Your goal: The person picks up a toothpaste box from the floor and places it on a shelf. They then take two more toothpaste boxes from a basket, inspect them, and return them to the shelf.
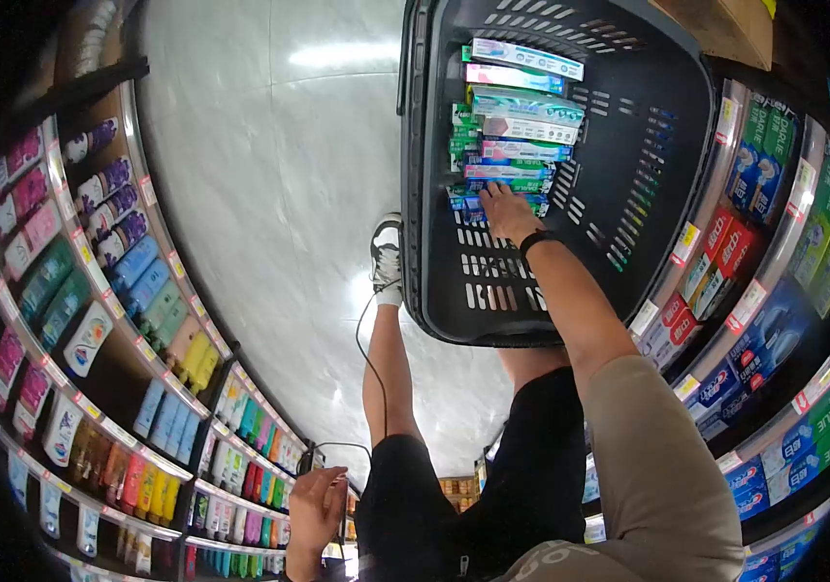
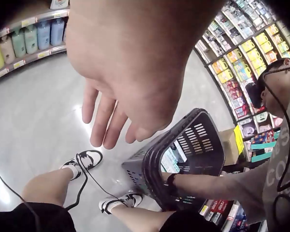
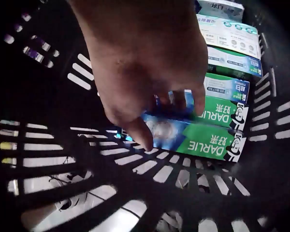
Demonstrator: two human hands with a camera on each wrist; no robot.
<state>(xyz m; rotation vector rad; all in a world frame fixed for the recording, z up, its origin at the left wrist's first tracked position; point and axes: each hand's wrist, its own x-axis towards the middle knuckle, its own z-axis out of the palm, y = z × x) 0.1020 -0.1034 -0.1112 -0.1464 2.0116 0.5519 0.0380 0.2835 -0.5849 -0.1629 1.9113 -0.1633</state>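
My right hand [image 1: 507,213] reaches down into a black plastic shopping basket [image 1: 628,262]. It grips a green and blue Darlie toothpaste box [image 3: 208,144], thumb on the near side and fingers over the far side. That box is the nearest of a row of toothpaste boxes [image 1: 529,129] standing side by side in the basket. Another Darlie box [image 3: 224,112] stands right behind it, partly covered by my hand in the right wrist view. My left hand [image 1: 316,509] hangs low beside my leg, fingers loose and holding nothing; the left wrist view shows its relaxed fingers [image 2: 102,121].
Shelves of toothpaste [image 1: 725,252] line the right side, close to the basket. Opposite them, shelves of bottles [image 1: 143,281] run along the left. A cardboard box [image 1: 725,29] sits past the basket's far corner. A cable [image 1: 361,339] hangs by my leg.
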